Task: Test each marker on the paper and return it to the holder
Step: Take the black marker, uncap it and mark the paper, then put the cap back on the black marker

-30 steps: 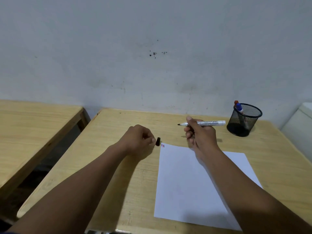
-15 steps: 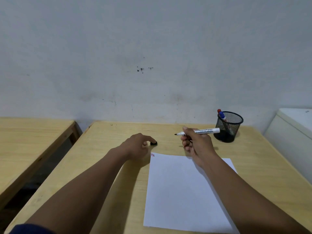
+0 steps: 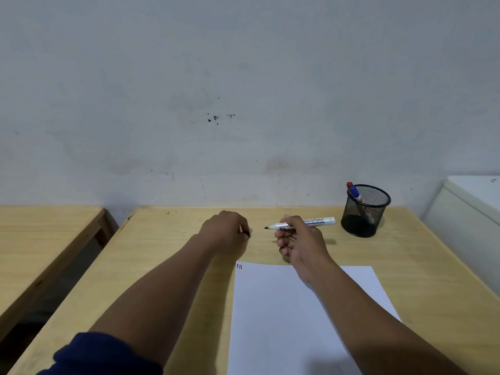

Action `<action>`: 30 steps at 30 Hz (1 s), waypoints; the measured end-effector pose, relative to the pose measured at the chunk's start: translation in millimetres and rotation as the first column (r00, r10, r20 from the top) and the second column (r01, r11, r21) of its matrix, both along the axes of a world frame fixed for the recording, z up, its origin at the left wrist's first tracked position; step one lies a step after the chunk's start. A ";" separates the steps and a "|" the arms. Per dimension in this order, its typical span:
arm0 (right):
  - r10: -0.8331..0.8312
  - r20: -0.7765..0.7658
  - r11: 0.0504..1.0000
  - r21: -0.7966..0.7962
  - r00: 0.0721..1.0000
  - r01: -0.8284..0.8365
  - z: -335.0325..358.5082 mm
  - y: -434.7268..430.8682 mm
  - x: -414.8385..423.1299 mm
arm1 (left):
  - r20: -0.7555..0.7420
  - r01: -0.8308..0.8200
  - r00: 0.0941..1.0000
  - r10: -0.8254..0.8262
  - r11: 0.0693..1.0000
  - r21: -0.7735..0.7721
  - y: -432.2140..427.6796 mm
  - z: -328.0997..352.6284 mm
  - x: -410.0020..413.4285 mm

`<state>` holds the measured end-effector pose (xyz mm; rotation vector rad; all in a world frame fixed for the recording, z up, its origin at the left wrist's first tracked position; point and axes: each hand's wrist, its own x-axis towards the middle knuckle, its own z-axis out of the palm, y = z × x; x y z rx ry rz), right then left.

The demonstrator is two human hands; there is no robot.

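One sheet of paper [image 3: 284, 315] lies on the wooden surface [image 3: 167, 266] with its near edge running off the bottom of the view, its far-left corner bearing three short strokes [image 3: 239, 266], and bare wood open between its far edge and the wall. The right hand [image 3: 300, 240] grips one uncapped marker [image 3: 305, 223] level above the surface, tip pointing left, while the left hand [image 3: 226, 230] has its fingers curled on a small black cap [image 3: 246, 233] at the surface. One mesh holder [image 3: 364, 211] stands near the far-right edge with two markers [image 3: 354, 192] inside, red-capped and blue-capped.
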<state>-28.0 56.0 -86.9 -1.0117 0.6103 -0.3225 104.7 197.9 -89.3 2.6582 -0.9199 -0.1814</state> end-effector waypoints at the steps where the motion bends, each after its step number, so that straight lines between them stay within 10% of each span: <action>1: -0.001 -0.003 1.000 0.013 1.000 0.001 0.8 0.2 -0.4 | -0.010 -0.014 1.000 0.014 0.999 -0.052 1.6 -0.9 0.6; 8: -0.060 0.048 0.984 0.172 0.997 0.051 6.8 0.3 -3.6 | -0.488 -0.285 0.862 -0.133 0.669 -0.686 2.3 36.9 -19.9; 17: -0.140 0.187 0.943 0.325 0.972 0.073 26.8 5.4 -6.0 | -0.643 -0.444 0.687 -0.337 0.507 -0.739 -4.6 59.2 -54.1; 30: -0.167 0.235 0.963 0.249 0.958 0.106 37.1 -4.0 -10.7 | -0.594 -0.390 0.739 -0.317 0.518 -0.761 -19.9 61.2 -61.3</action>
